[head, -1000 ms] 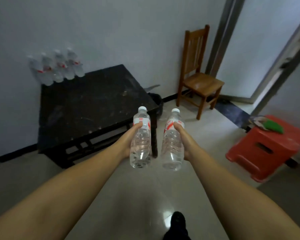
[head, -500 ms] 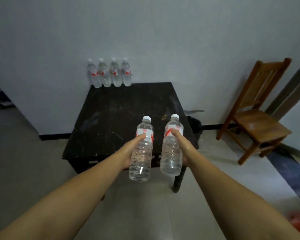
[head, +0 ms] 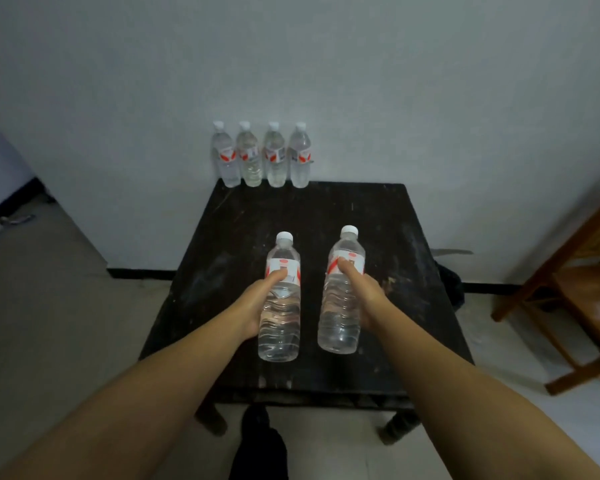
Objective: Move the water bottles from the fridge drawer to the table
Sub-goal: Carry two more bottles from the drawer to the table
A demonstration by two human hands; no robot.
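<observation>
Above dark table (head: 378, 216): left hand (head: 257, 306) wrapped round left bottle (head: 280, 306), right hand (head: 364, 299) round right bottle (head: 342, 296); upright, ready to join back row (head: 262, 155).

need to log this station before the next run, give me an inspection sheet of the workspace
surface: black table against the wall, top scuffed and dusty.
job's things: four water bottles upright in a row at the table's far edge; left-hand bottle and right-hand bottle held upright above the table, caps on.
clutter: nothing seen on the tabletop besides bottles.
grippers: left hand closed round one bottle, right hand closed round the other.
cables: nothing seen.
surroundings: pale wall, tiled floor, wooden chair to the right, dark bin behind the table's right side.
</observation>
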